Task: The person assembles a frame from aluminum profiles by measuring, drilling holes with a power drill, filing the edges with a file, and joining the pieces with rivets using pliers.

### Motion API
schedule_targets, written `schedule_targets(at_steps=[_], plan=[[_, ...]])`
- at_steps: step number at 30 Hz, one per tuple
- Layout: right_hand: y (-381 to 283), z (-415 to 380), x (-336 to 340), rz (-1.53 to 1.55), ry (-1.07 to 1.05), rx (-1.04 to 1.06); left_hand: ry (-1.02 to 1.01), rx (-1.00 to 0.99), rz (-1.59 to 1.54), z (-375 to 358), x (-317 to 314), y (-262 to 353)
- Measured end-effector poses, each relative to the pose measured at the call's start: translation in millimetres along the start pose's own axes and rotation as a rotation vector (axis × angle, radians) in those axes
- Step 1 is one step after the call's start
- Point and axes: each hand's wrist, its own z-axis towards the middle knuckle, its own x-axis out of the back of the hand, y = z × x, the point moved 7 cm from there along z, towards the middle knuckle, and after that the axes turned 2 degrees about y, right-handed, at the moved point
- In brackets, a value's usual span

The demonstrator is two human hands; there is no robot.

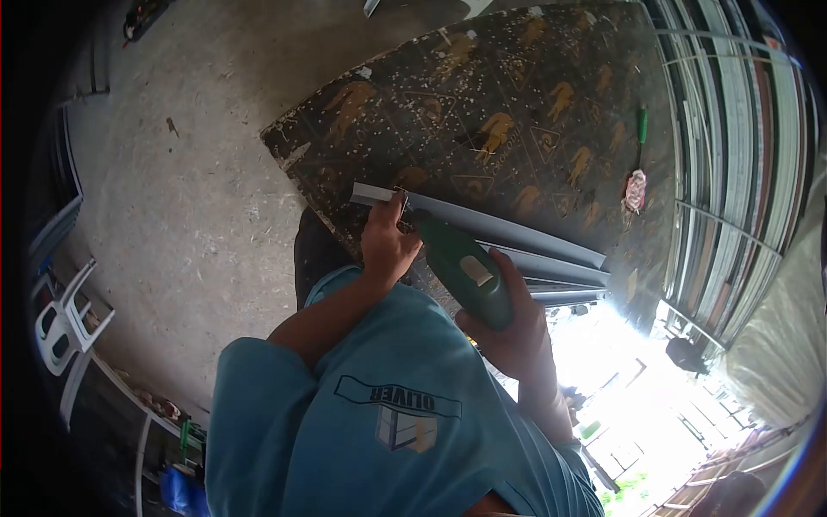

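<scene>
My right hand [515, 332] is wrapped round the rear of a green power tool [457, 263] with a pale label on its side. The tool's front end points up and left, towards my left hand [389, 246]. My left hand is closed at the near end of a long grey profile [508, 226], where a short light grey piece [372, 193] meets it at an angle. The tool's tip lies close to that corner; whether it touches is hidden by my fingers and the tool body. More grey profiles [551, 265] lie beside the first one.
A dark printed board [448, 86], strewn with pale chips, bears the profiles. On its far right lies a green-handled brush [636, 185]. Long stock lengths [732, 146] fill a rack on the right. A white plastic chair [65, 319] stands on the concrete floor [215, 181] at left.
</scene>
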Motion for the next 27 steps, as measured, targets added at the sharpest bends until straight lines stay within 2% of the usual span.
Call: schedule_targets(at_steps=[5,7,14,19,23,25,27], plan=[[-2,12,-6,-0.051,-0.05,-0.045,0.024,0.0,-0.035,-1,-1,-5],[-6,14,-5,-0.069,-0.051,-0.037,0.101,-0.125,-0.065,-2,3,0],[-5,15,-5,-0.064,-0.033,-0.021,0.063,-0.069,-0.085,-2,-3,-7],[-1,21,-9,-0.155,-0.102,0.009,0.05,-0.122,-0.042,-4,-3,-3],[-11,24,-14,-0.235,-0.149,0.032,0.062,-0.064,-0.104,-4,-4,-1],[-11,23,-21,-0.32,-0.248,-0.042,0.033,0.025,-0.131,-4,-3,-1],[-9,26,-20,-0.281,-0.262,-0.066,0.036,0.015,-0.143,-4,-2,0]])
